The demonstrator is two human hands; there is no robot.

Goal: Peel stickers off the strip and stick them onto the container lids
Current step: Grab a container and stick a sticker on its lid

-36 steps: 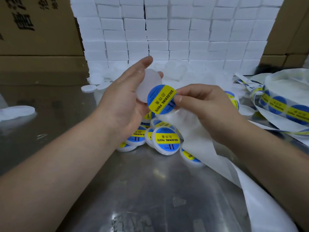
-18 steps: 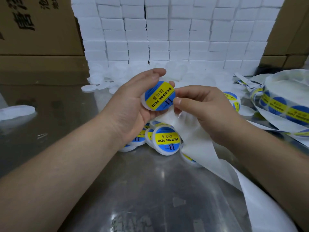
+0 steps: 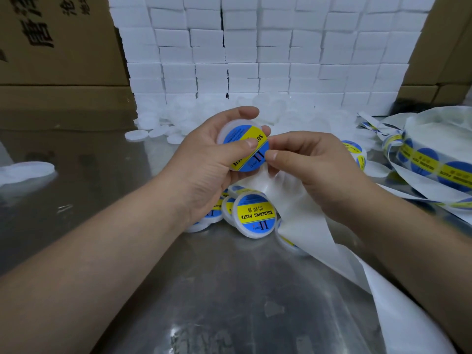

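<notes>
My left hand [image 3: 204,172] grips a white round lid [image 3: 231,129] with a blue and yellow sticker [image 3: 252,155] lying on its top; the thumb presses on the sticker's middle. My right hand [image 3: 314,169] is beside it on the right, its thumb and forefinger tips at the sticker's edge. Its curled fingers hold the empty white backing strip [image 3: 306,226], which trails down to the lower right. The strip with unpeeled stickers [image 3: 429,169] loops at the right. Several labelled lids [image 3: 255,215] lie under my hands.
Unlabelled white lids [image 3: 178,123] are heaped at the back, before a wall of stacked white blocks [image 3: 255,60]. Cardboard boxes [image 3: 58,47] stand at both sides. A white disc [image 3: 25,169] lies far left on the shiny metal table [image 3: 229,290].
The sticker went from my right hand's pinch onto the lid in my left hand. My left thumb now presses it down, and the lid has turned.
</notes>
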